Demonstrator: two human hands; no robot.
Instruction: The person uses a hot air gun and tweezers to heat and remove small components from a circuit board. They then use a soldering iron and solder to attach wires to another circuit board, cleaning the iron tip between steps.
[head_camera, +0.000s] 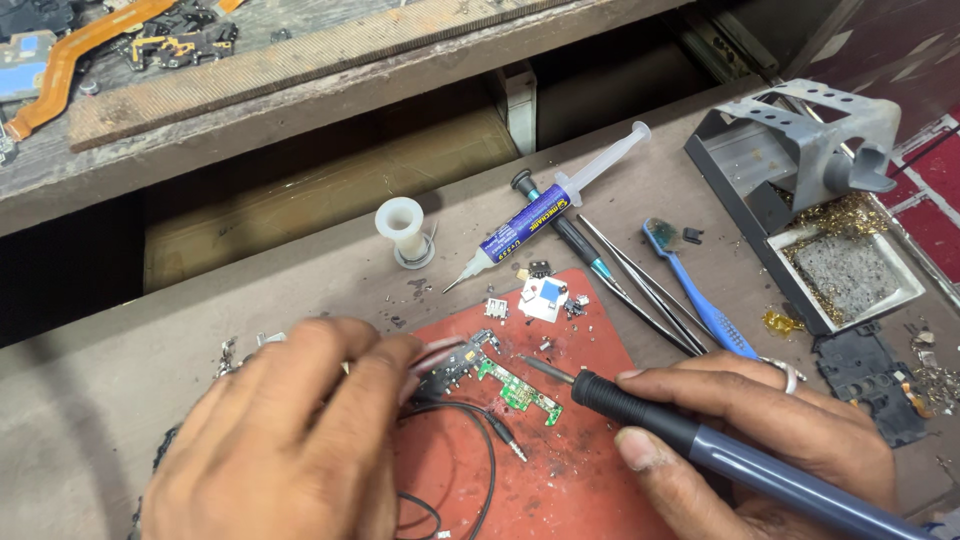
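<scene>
Workbench (620, 170) clutter; red mat (590, 470) beneath right hand (760, 430), soldering iron (700, 440)

I see both hands bare, with no gloves and no finger guards. My left hand (275, 440) shows its back to the camera, knuckles and fingers in view, partly softened by blur; no ring, watch or strap is visible on it. My right hand (760, 430) carries one ring (789, 374), a silver-coloured metal band, on a finger at the far side of the hand. Its thumbnail is short and plain, without polish. No sleeve or cuff enters the view on either side; the wrists are cut off by the lower edge, so I cannot tell what is worn above them.
</scene>
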